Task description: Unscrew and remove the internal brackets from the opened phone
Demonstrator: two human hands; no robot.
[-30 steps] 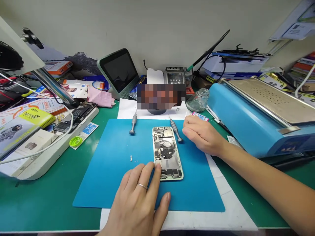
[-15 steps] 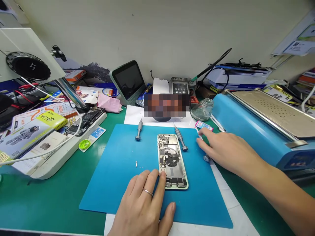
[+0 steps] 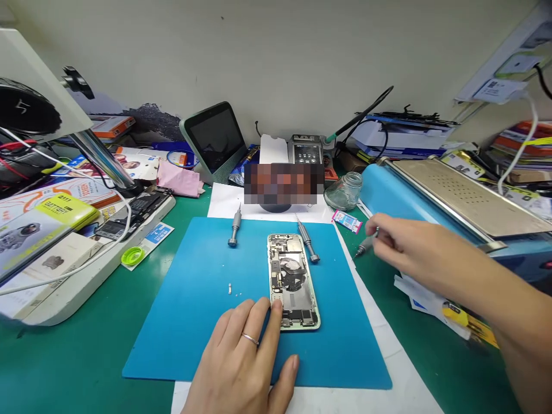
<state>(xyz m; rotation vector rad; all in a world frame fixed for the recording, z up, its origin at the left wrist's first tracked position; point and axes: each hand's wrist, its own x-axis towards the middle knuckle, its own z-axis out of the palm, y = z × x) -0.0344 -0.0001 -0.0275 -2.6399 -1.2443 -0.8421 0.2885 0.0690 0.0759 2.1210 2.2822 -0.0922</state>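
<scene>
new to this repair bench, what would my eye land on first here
An opened pale-green phone with bare metal innards lies in the middle of the bright blue mat. The left hand, wearing a ring, touches its near-left edge, while the right hand pinches a small grey screwdriver just right of the mat.

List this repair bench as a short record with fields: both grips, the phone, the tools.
left grip: open, flat on the blue mat, fingertips touching the opened phone at its lower left edge
right grip: pinches a grey screwdriver, right of the mat
second screwdriver: on mat, left of phone
third screwdriver: on mat, right of phone
</scene>
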